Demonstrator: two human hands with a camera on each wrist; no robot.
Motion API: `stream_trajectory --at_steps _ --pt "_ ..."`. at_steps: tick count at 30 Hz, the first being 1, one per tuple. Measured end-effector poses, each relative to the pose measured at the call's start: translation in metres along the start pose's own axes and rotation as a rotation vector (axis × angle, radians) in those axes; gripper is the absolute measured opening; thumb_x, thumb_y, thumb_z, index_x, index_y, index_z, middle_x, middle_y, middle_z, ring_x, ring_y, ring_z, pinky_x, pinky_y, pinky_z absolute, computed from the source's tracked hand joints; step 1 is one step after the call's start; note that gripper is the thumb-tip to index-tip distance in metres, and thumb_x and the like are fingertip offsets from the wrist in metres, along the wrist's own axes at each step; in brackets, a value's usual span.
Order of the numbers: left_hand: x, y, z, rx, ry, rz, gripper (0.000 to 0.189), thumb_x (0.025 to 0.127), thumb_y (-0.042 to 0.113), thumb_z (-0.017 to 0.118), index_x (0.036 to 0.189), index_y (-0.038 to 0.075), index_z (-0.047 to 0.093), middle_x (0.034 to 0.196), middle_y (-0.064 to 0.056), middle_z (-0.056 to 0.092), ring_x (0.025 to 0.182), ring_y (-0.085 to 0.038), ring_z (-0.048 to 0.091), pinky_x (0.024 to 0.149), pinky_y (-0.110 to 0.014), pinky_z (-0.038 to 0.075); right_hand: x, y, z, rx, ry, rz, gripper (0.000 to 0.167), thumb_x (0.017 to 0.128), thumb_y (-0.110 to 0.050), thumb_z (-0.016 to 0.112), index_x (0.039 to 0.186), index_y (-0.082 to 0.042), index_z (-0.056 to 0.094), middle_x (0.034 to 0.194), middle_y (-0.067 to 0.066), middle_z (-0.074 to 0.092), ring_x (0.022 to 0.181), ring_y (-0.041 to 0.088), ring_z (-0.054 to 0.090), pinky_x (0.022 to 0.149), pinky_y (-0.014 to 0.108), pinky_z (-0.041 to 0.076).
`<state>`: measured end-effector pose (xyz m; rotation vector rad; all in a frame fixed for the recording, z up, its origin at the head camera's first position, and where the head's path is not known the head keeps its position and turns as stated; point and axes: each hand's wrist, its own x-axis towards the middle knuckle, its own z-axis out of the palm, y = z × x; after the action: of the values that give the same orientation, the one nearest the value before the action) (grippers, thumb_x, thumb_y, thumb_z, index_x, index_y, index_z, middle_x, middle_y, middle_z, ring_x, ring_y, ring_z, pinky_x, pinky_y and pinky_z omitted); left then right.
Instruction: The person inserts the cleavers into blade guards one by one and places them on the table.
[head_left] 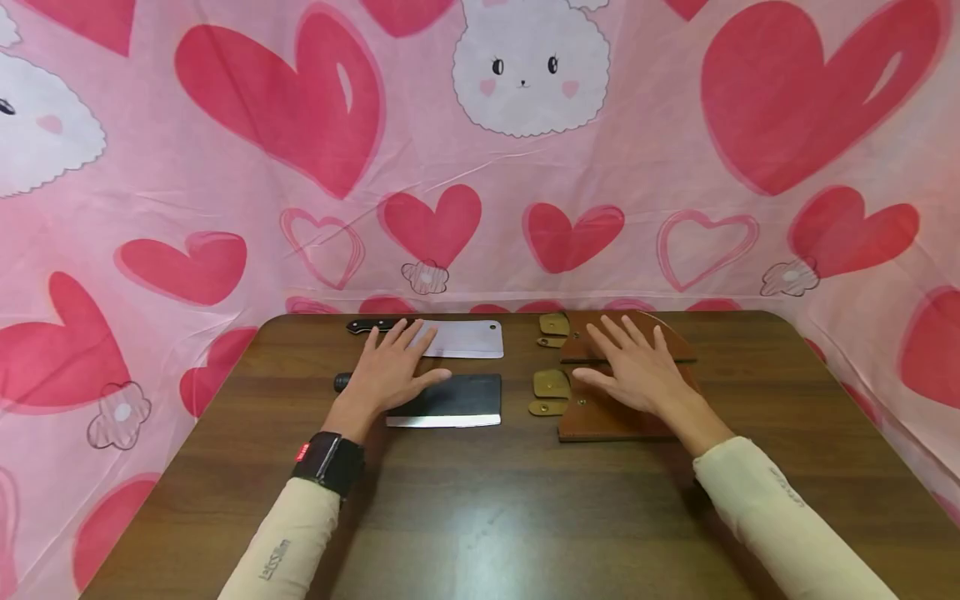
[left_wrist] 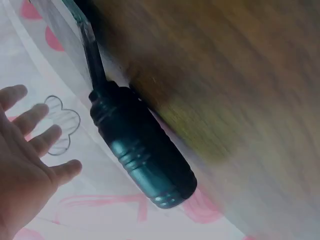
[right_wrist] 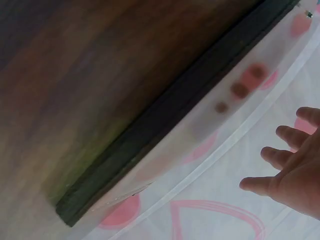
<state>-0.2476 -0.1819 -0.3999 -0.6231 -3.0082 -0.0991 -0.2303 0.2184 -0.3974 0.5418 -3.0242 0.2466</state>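
Two cleavers lie flat on the left half of the wooden table (head_left: pixel 480 500), one behind the other, edges toward the near side. The far cleaver (head_left: pixel 465 338) has a pale blade with a hole at its far right corner; the near cleaver (head_left: pixel 450 396) has a dark blade with a bright edge. On the right half lie the far sheath (head_left: pixel 579 346) and the near sheath (head_left: pixel 607 421), both brown, each with tan straps on its left side.

The left hand (head_left: pixel 386 375) is spread over the left part of the cleavers, its grip empty; the left wrist view shows the fingers apart from the near cleaver's ridged black handle (left_wrist: pixel 145 150). The right hand (head_left: pixel 641 375) is spread over the sheaths, its grip likewise empty.

Both cleavers look stiff and fairly heavy, with the weight likely toward the broad blade on the right, so each is best taken by its handle at the left end, fingers well away from the near edge. The smooth blades may be slippery. The sheaths look like leather: light, firm but slightly bendable, and not fragile; the wide brown body seems a better hold than the loose straps.
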Motion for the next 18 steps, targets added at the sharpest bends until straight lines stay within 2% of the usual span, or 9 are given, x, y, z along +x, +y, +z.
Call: stream_trajectory --at_steps 4,13,18 --pt "-0.004 -0.007 -0.001 -0.03 -0.006 0.01 0.09 0.092 0.072 0.052 0.161 0.017 0.032 0.163 -0.013 0.03 0.15 -0.037 0.022 0.116 -0.066 0.013 -0.002 0.004 0.002 0.017 0.019 -0.022 0.095 0.091 -0.075 0.051 0.159 -0.011 0.032 0.163 0.02 0.026 0.15 0.045 0.016 0.111 0.073 0.005" --pt "-0.015 -0.035 -0.002 -0.161 0.037 0.019 0.089 0.087 0.067 0.065 0.154 0.012 0.044 0.151 -0.018 0.049 0.14 -0.041 0.04 0.114 -0.063 0.024 -0.008 0.012 0.003 0.073 -0.004 -0.085 0.107 0.081 -0.08 0.061 0.159 -0.011 0.035 0.162 0.018 0.031 0.148 0.043 0.024 0.112 0.071 0.015" --pt "-0.02 -0.042 0.0 -0.219 0.0 0.038 0.087 0.085 0.062 0.071 0.151 0.009 0.049 0.145 -0.019 0.055 0.132 -0.041 0.048 0.108 -0.063 0.034 -0.012 0.018 0.004 0.073 -0.015 -0.123 0.11 0.076 -0.079 0.068 0.157 -0.011 0.039 0.159 0.018 0.037 0.143 0.045 0.032 0.108 0.072 0.022"
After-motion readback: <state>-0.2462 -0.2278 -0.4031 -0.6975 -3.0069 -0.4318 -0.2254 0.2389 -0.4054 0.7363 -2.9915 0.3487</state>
